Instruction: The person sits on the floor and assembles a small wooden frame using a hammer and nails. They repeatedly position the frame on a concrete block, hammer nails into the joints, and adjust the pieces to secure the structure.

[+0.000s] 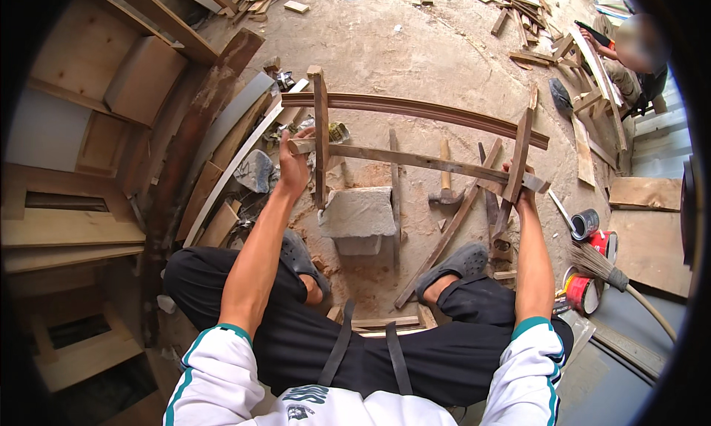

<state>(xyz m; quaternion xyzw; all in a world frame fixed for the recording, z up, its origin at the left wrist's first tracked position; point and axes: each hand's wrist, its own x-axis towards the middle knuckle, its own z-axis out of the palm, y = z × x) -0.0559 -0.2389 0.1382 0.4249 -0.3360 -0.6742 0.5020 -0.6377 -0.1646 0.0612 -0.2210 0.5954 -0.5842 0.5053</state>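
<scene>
Workshop floor [415, 48], dusty, scrap wood scattered. Left hand [294, 163] clamps around the left end of a wooden frame [415, 159] held over a stone block [358, 215]. Hammer [445, 192] lies beneath. Right hand [523, 192] grips the frame's right upright. Cans [592, 237] far right.

Seated on dusty floor, gripping a wooden frame [415, 159] at both ends. Left hand [294, 163] closed on the left upright at 11 o'clock, right hand [521, 192] closed on the right upright at 2 o'clock. Hammer [445, 192] and stone block [357, 217] lying under the frame, between the shoes. Cans [589, 237] and brush [603, 267] at 3 o'clock. Another person [629, 63] at 1 o'clock.
</scene>
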